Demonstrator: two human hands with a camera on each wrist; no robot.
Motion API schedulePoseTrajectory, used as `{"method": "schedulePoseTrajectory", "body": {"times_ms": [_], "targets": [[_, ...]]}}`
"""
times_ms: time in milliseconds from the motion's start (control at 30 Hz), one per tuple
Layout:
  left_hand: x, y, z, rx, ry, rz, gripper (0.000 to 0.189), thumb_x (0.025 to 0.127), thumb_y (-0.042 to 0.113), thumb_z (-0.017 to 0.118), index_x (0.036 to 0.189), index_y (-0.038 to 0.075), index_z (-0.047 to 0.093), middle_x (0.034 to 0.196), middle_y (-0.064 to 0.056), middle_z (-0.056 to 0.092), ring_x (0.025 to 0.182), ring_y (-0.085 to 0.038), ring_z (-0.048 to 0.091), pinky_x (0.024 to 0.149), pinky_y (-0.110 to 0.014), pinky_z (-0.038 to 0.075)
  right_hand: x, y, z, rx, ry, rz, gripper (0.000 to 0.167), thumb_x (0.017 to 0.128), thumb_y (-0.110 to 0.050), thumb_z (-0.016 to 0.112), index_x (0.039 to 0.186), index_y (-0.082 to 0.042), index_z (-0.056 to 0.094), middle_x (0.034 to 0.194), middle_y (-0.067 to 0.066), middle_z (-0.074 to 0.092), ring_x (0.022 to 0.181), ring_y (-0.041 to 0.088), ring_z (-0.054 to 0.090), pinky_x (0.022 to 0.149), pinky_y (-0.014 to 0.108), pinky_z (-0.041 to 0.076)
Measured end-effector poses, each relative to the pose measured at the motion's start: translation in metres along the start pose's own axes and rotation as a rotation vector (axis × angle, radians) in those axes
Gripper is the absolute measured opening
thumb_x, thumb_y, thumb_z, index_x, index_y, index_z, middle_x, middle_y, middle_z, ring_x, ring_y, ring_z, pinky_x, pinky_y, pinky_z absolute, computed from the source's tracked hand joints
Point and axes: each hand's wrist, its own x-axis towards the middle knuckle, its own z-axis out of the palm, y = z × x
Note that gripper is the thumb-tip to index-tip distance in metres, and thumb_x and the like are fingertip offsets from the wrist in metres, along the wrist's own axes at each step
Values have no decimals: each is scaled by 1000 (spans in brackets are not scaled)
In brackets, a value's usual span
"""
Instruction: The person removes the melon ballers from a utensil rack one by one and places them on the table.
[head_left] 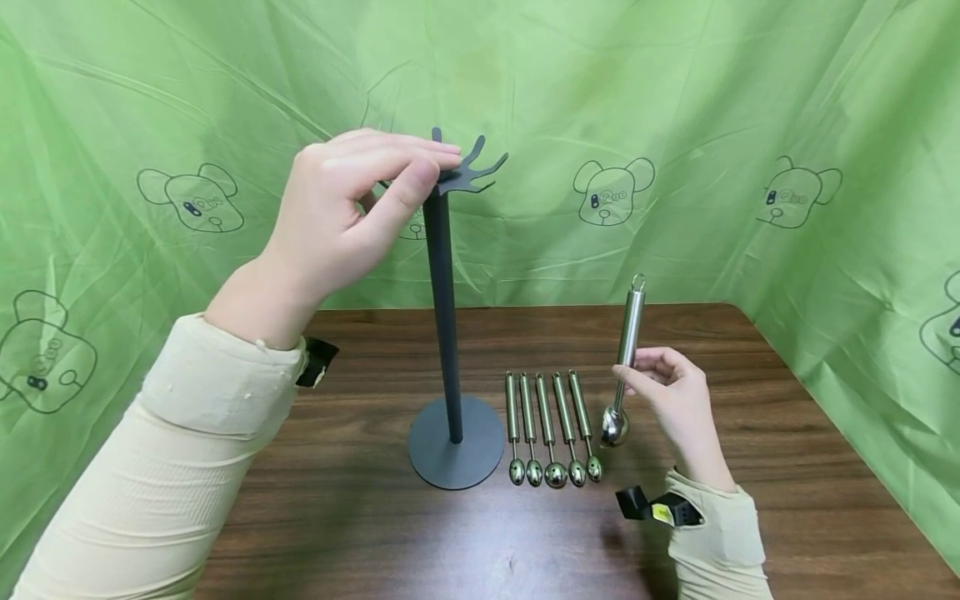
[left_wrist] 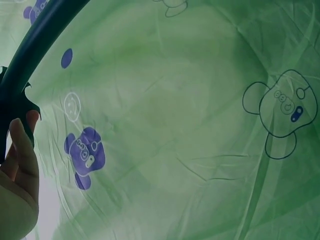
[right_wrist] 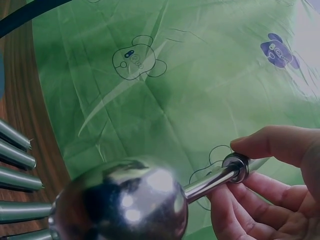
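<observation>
My left hand (head_left: pixel 348 204) is at the top of a dark grey utensil stand (head_left: pixel 442 308), its thumb and fingers pinching the hooked top (head_left: pixel 472 173). The left wrist view shows the thumb and a fingertip against that dark top (left_wrist: pixel 17 112). Further right, my right hand (head_left: pixel 671 396) pinches a shiny steel melon baller (head_left: pixel 632 325) at the lower end of its handle. The melon baller is raised off the table, ring up and round bowl (right_wrist: pixel 122 200) down. Several similar melon ballers (head_left: pixel 547 417) lie in a row between stand and right hand, bowls towards me.
The stand's round base (head_left: pixel 457 475) rests on the brown wooden table (head_left: pixel 360 517). Green cloth (head_left: pixel 525 75) printed with bear heads hangs behind and along both sides.
</observation>
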Motion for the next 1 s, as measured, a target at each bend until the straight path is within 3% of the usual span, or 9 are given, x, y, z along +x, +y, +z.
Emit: {"method": "schedulePoseTrajectory", "body": {"times_ms": [67,267,433,1000], "targets": [[0,1,0,9,8,2,32,100,22,52,98,3,78,106,-12,76,102,-25,71,69,-20,43,0,1,0,-30,-6,4,19,85,-2,75,98,-3,62,77,-14,69,59,6,66,60,20,56],[1,3,2,46,40,10,31,98,23,54,98,3,78,102,-12,77,100,-26,72,90,-33,53,1,0,-3,-90,-23,25,23,85,-4,75,103,1,60,77,-18,67,61,5,67,60,20,56],[1,4,3,67,47,5,29,97,22,56,97,4,79,102,-12,77,98,-26,72,90,-35,53,0,-1,-6,-155,-35,32,27,86,-9,75,106,2,60,76,-20,66,61,1,65,62,20,56],[0,11,7,172,92,8,21,95,21,62,97,9,80,102,-7,77,94,-24,72,84,-36,55,3,1,-8,-226,-62,78,39,86,-12,76,115,6,58,75,-22,62,60,1,64,65,19,56]]}}
